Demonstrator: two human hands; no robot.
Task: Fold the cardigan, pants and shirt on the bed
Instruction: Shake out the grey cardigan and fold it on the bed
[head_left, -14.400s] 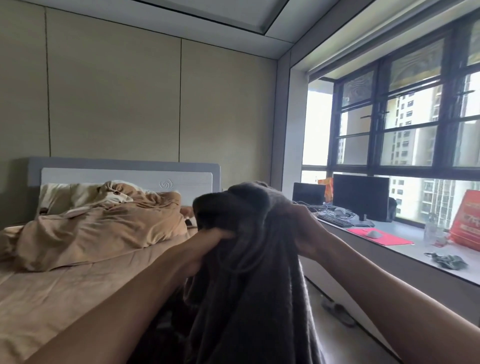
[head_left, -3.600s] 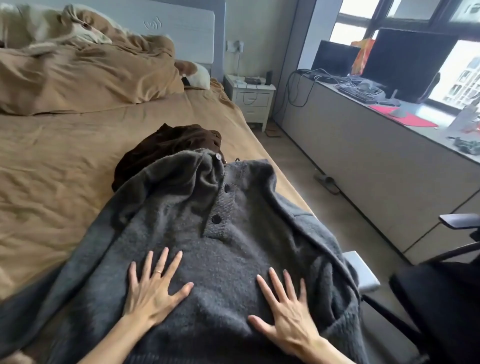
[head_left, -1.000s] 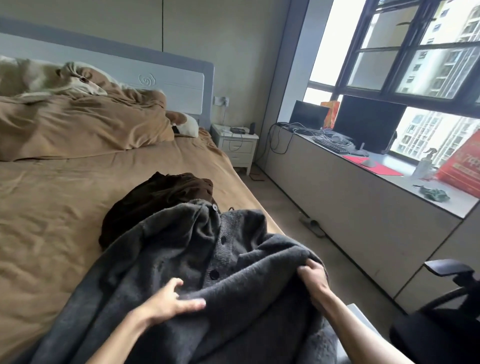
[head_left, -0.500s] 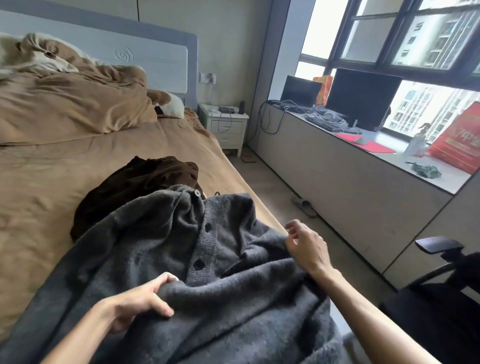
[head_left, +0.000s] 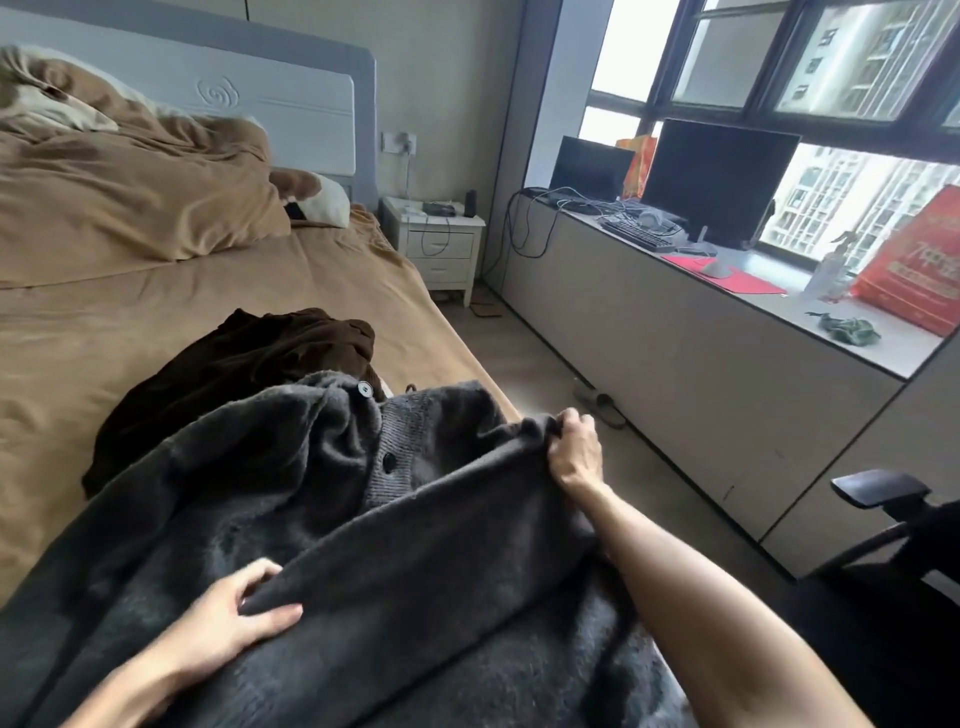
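The dark grey cardigan lies spread front-up on the near part of the bed, close to its right edge, its collar pointing toward the headboard and 2 dark buttons showing along the placket. A long fold of its knit is pulled taut across the front, running from one hand to the other. The left hand holds the near end of that fold, with the thumb on one side and the curled fingers on the other, pinching the edge. The right hand grips the far end at the bed's right side, its fingers bent over the bunched fabric and closed tight on it. Just beyond the collar lies a dark brown garment, crumpled and partly under the cardigan; whether it is the pants or the shirt I cannot tell. A tan duvet is heaped at the head of the bed. A white nightstand stands beside the bed's far corner. Along the window a long counter carries a laptop, a monitor, a keyboard, a red mat and a spray bottle. A slipper lies on the floor, and a black office chair stands at the right.
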